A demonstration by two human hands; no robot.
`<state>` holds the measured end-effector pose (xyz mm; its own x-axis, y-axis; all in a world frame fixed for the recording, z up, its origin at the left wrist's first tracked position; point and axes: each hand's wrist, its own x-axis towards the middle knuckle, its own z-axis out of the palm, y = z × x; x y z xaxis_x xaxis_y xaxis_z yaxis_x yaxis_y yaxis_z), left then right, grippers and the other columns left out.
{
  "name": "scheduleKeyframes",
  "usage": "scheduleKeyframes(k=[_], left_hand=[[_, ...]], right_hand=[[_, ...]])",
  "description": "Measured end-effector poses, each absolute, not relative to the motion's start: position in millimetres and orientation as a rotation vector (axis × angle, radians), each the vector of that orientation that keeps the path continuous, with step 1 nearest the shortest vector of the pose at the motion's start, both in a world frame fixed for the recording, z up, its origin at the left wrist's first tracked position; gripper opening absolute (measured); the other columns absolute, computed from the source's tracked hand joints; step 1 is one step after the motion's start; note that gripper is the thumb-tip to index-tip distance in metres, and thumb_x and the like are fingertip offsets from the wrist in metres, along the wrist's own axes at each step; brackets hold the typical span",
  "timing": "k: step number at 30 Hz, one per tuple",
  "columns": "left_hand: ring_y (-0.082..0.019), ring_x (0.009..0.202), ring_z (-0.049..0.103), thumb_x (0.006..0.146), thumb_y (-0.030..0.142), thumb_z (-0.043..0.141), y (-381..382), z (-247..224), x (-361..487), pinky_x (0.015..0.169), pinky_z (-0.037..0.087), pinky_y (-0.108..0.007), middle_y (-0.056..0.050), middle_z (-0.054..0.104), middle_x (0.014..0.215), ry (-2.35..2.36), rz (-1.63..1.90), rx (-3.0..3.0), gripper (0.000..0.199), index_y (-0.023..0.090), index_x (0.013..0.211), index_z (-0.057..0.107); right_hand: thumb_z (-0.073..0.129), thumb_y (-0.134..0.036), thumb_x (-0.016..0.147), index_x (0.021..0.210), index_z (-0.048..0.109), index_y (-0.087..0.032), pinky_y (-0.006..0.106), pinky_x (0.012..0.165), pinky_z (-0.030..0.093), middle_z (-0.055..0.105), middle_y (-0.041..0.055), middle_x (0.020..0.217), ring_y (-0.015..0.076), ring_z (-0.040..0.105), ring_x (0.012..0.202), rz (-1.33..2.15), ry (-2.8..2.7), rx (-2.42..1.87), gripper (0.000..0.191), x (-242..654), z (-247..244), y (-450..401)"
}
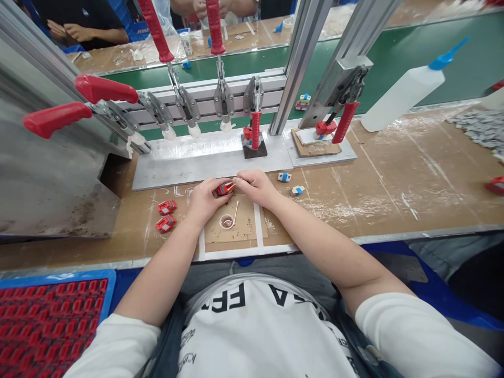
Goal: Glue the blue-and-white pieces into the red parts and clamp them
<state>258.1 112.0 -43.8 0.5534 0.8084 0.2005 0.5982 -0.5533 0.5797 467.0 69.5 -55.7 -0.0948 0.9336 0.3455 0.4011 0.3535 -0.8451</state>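
Between my hands is a small red toy car body [224,188], held in the closed fingers of my left hand [208,198]. My right hand [258,188] pinches a thin pale stick whose tip meets the red body. Just below, a small clear cup [227,221] with a little brownish content stands on a piece of cardboard [246,231], and a cotton swab [236,212] leans at its rim. Two more red bodies, one [166,207] above the other [165,223], lie left of my left forearm. Right of my right hand are two small blue-and-white pieces [284,177], [298,190].
Toggle clamps with red handles [106,89] stand over a metal plate [189,163]; two clamps press red parts. A white bottle [405,97] leans at the right, near grey pieces [482,128]. A blue-rimmed tray [112,294] of red parts is lower left. People's hands show across the green belt.
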Motion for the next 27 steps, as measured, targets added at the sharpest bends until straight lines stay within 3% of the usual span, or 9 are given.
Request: scheduleKeyframes(k=[14, 18, 22, 27], left_hand=[[-0.018, 0.078, 0.065, 0.086, 0.028, 0.082, 112.3, -43.7, 257.8, 0.077, 0.05, -0.03, -0.001, 0.073, 0.091, 1.12, 0.662, 2.296, 0.036, 0.027, 0.121, 0.082], [-0.017, 0.075, 0.064, 0.084, 0.033, 0.083, 113.6, -42.7, 257.8, 0.076, 0.052, -0.029, -0.002, 0.076, 0.096, 1.152, 0.688, 2.182, 0.037, 0.025, 0.12, 0.082], [-0.018, 0.075, 0.064, 0.082, 0.04, 0.083, 116.3, -42.1, 257.2, 0.074, 0.052, -0.03, -0.003, 0.079, 0.098, 1.189, 0.699, 2.066, 0.039, 0.022, 0.117, 0.081], [-0.022, 0.088, 0.07, 0.082, 0.049, 0.083, 118.3, -39.5, 254.2, 0.086, 0.056, -0.035, -0.006, 0.08, 0.103, 1.165, 0.757, 1.984, 0.046, 0.019, 0.117, 0.079]], right_hand=[[0.053, -0.03, 0.091, 0.062, 0.029, -0.024, 0.031, 0.061, 0.022, 0.03, -0.0052, 0.058, 0.0115, 0.033, 0.059, 0.559, -1.601, -1.337, 0.039, 471.8, -58.1, 70.7], [0.05, -0.034, 0.098, 0.063, 0.029, -0.024, 0.03, 0.062, 0.025, 0.035, -0.0046, 0.058, 0.0113, 0.033, 0.058, 0.57, -1.736, -1.141, 0.042, 472.1, -50.3, 59.8], [0.052, -0.034, 0.101, 0.062, 0.041, -0.021, 0.03, 0.062, 0.025, 0.049, -0.0021, 0.06, 0.0123, 0.04, 0.059, 0.695, -2.218, -0.955, 0.043, 458.5, -39.0, 44.2], [0.058, -0.054, 0.106, 0.08, 0.068, -0.018, 0.03, 0.066, 0.028, 0.072, 0.0069, 0.083, 0.0181, 0.058, 0.075, 0.359, -2.338, -1.337, 0.045, 473.1, -19.9, 31.3]])
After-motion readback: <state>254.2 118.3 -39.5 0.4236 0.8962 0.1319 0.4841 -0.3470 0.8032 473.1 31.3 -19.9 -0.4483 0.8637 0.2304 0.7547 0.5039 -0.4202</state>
